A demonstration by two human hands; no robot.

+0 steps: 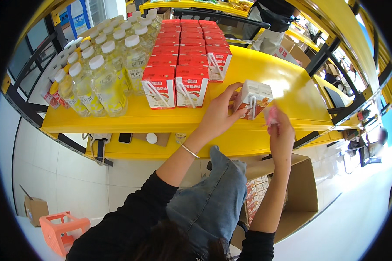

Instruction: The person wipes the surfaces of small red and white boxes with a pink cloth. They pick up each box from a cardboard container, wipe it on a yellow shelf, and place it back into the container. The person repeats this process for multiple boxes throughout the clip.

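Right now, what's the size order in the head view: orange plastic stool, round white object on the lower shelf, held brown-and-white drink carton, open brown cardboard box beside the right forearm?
Open cardboard box
Orange stool
Drink carton
Round white object

Left hand (pixel 224 107) holds white-brown carton (pixel 255 96) above yellow shelf (pixel 257 67); right hand (pixel 283 127) grips pinkish item (pixel 272 115).

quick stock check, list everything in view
shelves: several, yellow, throughout
bottles: over a dozen, clear yellow, left
red cartons: over a dozen, red, centre
single carton: 1, brown and white, centre right
crumpled piece: 1, pink, beside it
slab: 1, black, lower shelf
disc: 1, white, lower shelf
stool: 1, orange, lower left
small box: 1, brown, lower left
large box: 1, brown, lower right
bystander: at least 1, dark clothing, top
trousers: 1, blue, bottom
left fingers: holding single carton
right fingers: holding crumpled piece
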